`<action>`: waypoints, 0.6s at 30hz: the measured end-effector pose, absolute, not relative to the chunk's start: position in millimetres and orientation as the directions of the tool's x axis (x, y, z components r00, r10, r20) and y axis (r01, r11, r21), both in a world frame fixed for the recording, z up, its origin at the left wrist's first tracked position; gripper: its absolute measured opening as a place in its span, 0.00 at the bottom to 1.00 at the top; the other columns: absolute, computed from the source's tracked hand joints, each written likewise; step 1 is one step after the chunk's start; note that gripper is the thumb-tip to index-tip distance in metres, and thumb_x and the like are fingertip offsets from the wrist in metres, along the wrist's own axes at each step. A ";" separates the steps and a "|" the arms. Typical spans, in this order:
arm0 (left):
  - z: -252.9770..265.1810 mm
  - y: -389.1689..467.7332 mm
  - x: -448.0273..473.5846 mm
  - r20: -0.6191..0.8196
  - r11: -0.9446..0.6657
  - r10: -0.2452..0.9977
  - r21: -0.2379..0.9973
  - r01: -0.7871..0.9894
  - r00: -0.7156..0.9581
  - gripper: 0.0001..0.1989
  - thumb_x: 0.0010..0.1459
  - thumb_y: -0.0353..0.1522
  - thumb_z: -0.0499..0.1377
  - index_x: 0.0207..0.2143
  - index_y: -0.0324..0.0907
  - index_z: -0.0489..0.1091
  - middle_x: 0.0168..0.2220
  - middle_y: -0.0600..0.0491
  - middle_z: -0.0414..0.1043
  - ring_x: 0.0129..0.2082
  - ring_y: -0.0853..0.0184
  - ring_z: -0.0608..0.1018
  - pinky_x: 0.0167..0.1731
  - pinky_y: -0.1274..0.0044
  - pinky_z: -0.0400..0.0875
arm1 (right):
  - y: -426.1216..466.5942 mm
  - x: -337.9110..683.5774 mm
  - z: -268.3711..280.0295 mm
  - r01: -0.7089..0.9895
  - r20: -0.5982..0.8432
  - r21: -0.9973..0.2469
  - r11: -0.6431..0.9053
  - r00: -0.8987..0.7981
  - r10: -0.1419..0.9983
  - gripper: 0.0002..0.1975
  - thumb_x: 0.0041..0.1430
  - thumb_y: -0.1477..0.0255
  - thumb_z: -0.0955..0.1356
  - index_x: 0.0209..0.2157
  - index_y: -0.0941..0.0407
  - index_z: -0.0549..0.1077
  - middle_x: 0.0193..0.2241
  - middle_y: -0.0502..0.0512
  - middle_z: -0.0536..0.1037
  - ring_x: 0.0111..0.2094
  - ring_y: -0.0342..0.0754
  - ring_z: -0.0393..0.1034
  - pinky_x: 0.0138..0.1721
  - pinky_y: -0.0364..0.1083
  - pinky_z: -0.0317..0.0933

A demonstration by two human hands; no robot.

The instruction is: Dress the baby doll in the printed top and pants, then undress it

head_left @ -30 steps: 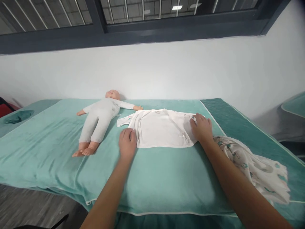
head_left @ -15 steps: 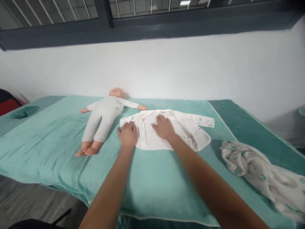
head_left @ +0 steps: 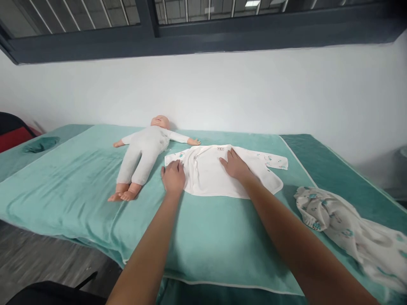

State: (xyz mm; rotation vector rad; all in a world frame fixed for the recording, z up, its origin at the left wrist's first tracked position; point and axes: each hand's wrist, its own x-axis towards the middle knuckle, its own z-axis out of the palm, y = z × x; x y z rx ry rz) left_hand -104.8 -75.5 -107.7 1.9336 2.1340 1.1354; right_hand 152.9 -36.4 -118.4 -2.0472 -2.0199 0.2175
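A white baby shirt lies spread on the green bed cover, its printed sleeves stretched out to both sides and its neck label towards the wall. My left hand rests with fingers extended at the shirt's left side, by the left sleeve. Flat on the upper right of the shirt's body is my right hand, fingers stretched out near the collar. Neither hand grips the cloth. To the left, a baby doll in a white suit lies on its back with arms out, one hand close to the shirt's left sleeve.
A crumpled white printed cloth lies on the right of the bed. The green cover has a face-hole at far left. Behind stands a white wall; a black and red object is at the left edge.
My right hand has slid rightwards across the shirt, which looks smoother there. My left hand has stayed nearly in place by the left sleeve. The view has shifted slightly.
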 end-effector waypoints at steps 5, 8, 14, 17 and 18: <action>-107.1 -80.3 -104.7 0.431 -0.075 0.875 0.572 0.817 -0.221 0.17 0.66 0.32 0.48 0.49 0.44 0.74 0.54 0.48 0.75 0.58 0.57 0.73 0.64 0.57 0.52 | -58.6 156.1 -118.4 0.963 0.054 -0.262 -0.057 0.074 0.996 0.39 0.69 0.56 0.51 0.68 0.73 0.49 0.69 0.73 0.49 0.71 0.57 0.40 0.68 0.54 0.40; -100.0 -83.8 -113.6 0.409 -0.135 0.896 0.623 0.771 -0.173 0.18 0.64 0.32 0.48 0.52 0.41 0.72 0.57 0.46 0.72 0.62 0.57 0.69 0.63 0.61 0.57 | -70.5 147.9 -116.8 0.965 0.085 -0.261 -0.010 0.033 0.996 0.37 0.69 0.57 0.52 0.66 0.74 0.52 0.69 0.75 0.49 0.71 0.60 0.39 0.68 0.56 0.39; -57.6 -67.0 -185.5 0.521 -0.256 0.850 0.547 0.797 -0.084 0.20 0.63 0.33 0.50 0.55 0.36 0.69 0.62 0.43 0.66 0.66 0.59 0.63 0.66 0.66 0.56 | -42.1 73.9 -84.9 0.864 0.213 -0.437 0.248 -0.169 0.962 0.33 0.70 0.57 0.52 0.61 0.70 0.60 0.64 0.75 0.61 0.67 0.60 0.52 0.64 0.55 0.50; -39.9 -43.6 -237.4 0.514 -0.154 0.845 0.500 0.852 -0.148 0.22 0.60 0.31 0.54 0.56 0.36 0.67 0.65 0.41 0.60 0.68 0.56 0.59 0.67 0.63 0.52 | 3.5 15.2 -65.0 0.807 0.270 -0.490 0.329 -0.219 0.938 0.29 0.71 0.57 0.51 0.59 0.61 0.63 0.59 0.68 0.69 0.61 0.56 0.62 0.60 0.53 0.56; -37.2 -35.3 -253.4 0.483 -0.098 0.855 0.507 0.857 -0.188 0.23 0.59 0.31 0.56 0.57 0.34 0.66 0.65 0.38 0.60 0.67 0.53 0.59 0.67 0.62 0.52 | 21.4 -3.5 -60.3 0.797 0.281 -0.503 0.335 -0.216 0.935 0.28 0.70 0.57 0.52 0.59 0.61 0.62 0.58 0.68 0.69 0.61 0.57 0.62 0.59 0.54 0.56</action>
